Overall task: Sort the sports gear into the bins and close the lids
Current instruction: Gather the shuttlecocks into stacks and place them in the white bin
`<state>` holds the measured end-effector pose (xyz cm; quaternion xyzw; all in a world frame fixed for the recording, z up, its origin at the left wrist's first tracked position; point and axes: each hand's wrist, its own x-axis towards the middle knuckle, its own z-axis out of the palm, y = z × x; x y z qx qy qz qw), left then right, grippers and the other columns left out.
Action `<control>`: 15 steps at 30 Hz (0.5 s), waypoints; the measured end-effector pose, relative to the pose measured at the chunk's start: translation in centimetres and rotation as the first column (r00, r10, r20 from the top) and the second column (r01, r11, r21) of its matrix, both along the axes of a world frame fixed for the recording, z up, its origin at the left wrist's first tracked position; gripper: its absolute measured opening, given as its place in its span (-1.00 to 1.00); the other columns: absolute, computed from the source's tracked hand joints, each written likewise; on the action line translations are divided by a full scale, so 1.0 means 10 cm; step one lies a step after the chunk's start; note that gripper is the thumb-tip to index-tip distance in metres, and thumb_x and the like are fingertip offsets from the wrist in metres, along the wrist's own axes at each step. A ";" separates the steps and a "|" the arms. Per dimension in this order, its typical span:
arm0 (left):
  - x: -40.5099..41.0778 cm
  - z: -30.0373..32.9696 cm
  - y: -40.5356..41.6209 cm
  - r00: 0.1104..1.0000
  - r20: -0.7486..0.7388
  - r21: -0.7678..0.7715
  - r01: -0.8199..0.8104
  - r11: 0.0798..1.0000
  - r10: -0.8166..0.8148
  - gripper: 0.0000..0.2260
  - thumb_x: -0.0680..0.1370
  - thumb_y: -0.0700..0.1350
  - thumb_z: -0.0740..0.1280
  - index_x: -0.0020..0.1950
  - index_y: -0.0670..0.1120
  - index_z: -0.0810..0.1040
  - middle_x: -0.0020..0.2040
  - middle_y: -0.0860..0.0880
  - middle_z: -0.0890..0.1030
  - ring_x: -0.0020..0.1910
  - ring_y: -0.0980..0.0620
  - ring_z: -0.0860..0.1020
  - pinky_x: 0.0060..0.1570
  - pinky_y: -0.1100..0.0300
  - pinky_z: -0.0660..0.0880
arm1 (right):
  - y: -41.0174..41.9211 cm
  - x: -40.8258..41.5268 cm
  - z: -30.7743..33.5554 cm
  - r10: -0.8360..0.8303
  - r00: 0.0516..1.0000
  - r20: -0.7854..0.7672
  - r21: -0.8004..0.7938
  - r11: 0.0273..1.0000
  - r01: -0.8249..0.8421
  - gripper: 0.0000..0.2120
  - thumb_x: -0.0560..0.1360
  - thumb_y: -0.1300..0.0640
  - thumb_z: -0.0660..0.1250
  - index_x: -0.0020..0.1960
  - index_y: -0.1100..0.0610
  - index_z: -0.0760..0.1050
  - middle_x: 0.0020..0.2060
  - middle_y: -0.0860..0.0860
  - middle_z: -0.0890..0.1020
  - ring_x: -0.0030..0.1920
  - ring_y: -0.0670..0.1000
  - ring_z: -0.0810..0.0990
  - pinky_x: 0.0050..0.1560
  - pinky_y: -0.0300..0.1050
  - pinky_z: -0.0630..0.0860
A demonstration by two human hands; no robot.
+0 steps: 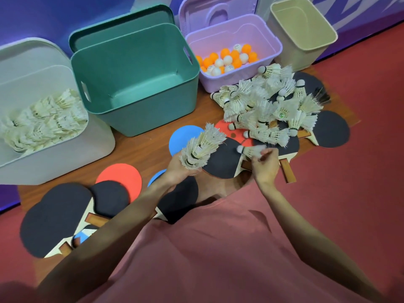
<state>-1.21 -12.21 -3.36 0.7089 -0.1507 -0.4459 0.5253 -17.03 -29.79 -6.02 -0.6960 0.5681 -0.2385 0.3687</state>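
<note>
**Shuttlecock collection: stack in left hand, single piece in right**

The left hand [177, 169] is closed around a nested stack of shuttlecocks [202, 147]. The stack's long axis runs up and to the right from the palm, feather end leading. The right hand [264, 165] pinches one shuttlecock [251, 150] by its feathers, cork pointing left toward the stack; the two are near but apart. Judged next move: seat this piece on the stack, so its axis should line up with the stack's.

The loose pile of shuttlecocks [262, 106] lies beyond the right hand, on top of the paddles [225, 160]; the right hand is nearer to it. The white bin [94, 136], already holding shuttlecocks, sits beyond and left of the left hand. The green bin [135, 68] stands empty ahead of the left hand. The purple bin [271, 55] holds orange and white balls [227, 60].

Some balls carry dark print and one shuttlecock a green sticker; neither is legible.
</note>
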 end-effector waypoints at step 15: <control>0.20 0.11 0.06 0.998 0.068 0.040 0.005 0.999 -0.007 -0.62 0.35 -0.44 0.47 0.06 -0.10 0.54 -0.14 0.06 0.61 -0.18 0.17 0.55 -0.27 0.38 0.52 | 0.10 0.72 0.87 0.764 0.644 0.049 -0.264 0.631 -0.729 -0.82 0.46 0.32 0.23 0.01 0.13 0.48 -0.11 -0.07 0.54 -0.14 -0.09 0.45 -0.06 -0.14 0.36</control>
